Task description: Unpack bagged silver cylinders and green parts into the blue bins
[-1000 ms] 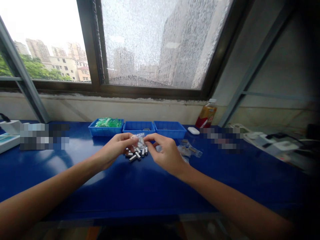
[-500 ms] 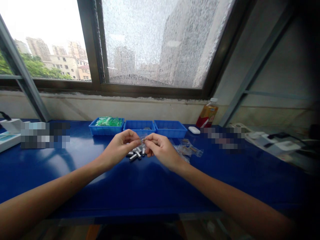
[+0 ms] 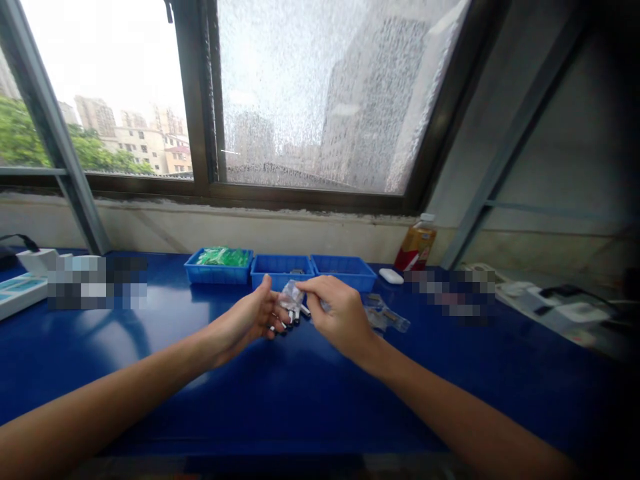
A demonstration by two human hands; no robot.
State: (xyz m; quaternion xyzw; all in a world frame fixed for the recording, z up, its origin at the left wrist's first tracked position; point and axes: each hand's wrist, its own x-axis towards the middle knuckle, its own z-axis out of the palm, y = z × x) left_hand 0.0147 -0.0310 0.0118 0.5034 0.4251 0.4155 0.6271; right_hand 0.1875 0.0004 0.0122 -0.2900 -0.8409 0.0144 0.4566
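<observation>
Between my hands hangs a small clear plastic bag (image 3: pixel 291 295), pinched at its right side by the thumb and forefinger of my right hand (image 3: pixel 337 317). My left hand (image 3: pixel 257 313) is beside the bag on its left, thumb up and fingers spread apart, with nothing visible in its grasp. Several small black-and-silver cylindrical pieces (image 3: pixel 296 316) lie on the blue table just under the bag, partly hidden by my left fingers. More clear bags (image 3: pixel 387 317) with small brownish contents lie to the right of my right hand.
Three blue bins stand in a row behind my hands: the left bin (image 3: pixel 220 274) holds green packets, the middle bin (image 3: pixel 270 270) some small parts, then the right bin (image 3: pixel 345 267). A bottle (image 3: pixel 417 245) and a white case (image 3: pixel 391 276) sit back right. A power strip (image 3: pixel 23 293) lies far left.
My hands have moved apart from a joint pinch. The left has opened its fingers, while the right keeps the clear bag. The view has tilted up slightly.
</observation>
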